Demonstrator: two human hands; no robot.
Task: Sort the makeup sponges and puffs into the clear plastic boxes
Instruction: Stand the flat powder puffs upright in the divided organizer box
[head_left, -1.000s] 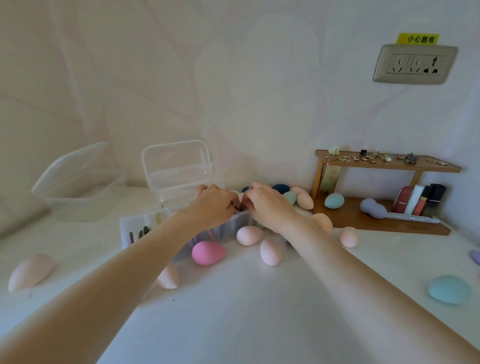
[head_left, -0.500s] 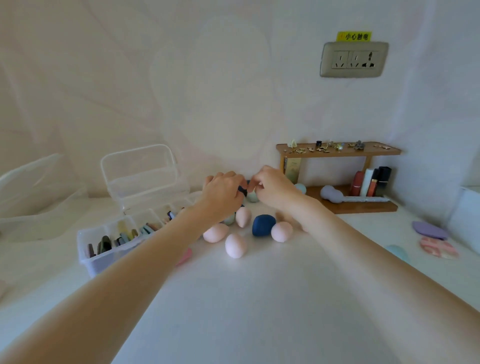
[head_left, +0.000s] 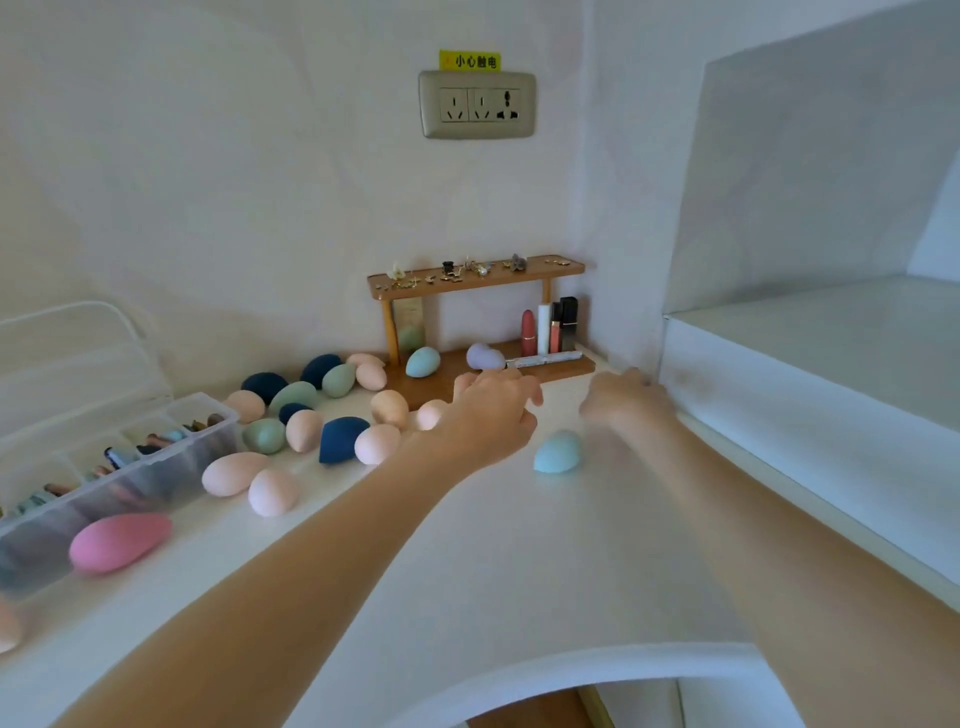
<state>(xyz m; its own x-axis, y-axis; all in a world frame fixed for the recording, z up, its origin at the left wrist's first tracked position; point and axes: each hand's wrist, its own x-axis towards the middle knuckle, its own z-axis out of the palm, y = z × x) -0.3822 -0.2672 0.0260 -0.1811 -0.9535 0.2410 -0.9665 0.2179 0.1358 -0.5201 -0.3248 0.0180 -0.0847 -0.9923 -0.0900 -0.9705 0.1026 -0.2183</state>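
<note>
Nearest, at the left edge of the white tabletop (head_left: 519, 561): a pink sponge (head_left: 120, 541) lying on its side, just beside the front wall of a clear divided box (head_left: 171, 457) holding small dark items. Further in, two pale pink sponges (head_left: 249, 480) side by side, then a cluster of egg-shaped sponges in peach, green and navy (head_left: 340, 439) spread toward the wall. Right of centre, a light blue sponge (head_left: 558, 451) alone on the tabletop, between the two wrists. Left hand (head_left: 488, 410) reaching forward, palm down, fingers loosely extended, grip empty as far as visible. Right hand (head_left: 623, 397) blurred near the corner ledge, fingers curled under; grip state cannot be told. Beyond, a wooden shelf (head_left: 478, 275) against the wall, with lipsticks (head_left: 550, 327), a blue sponge (head_left: 422, 361) and a lilac sponge (head_left: 484, 356) on its lower board. Above, a wall socket (head_left: 477, 104).
</note>
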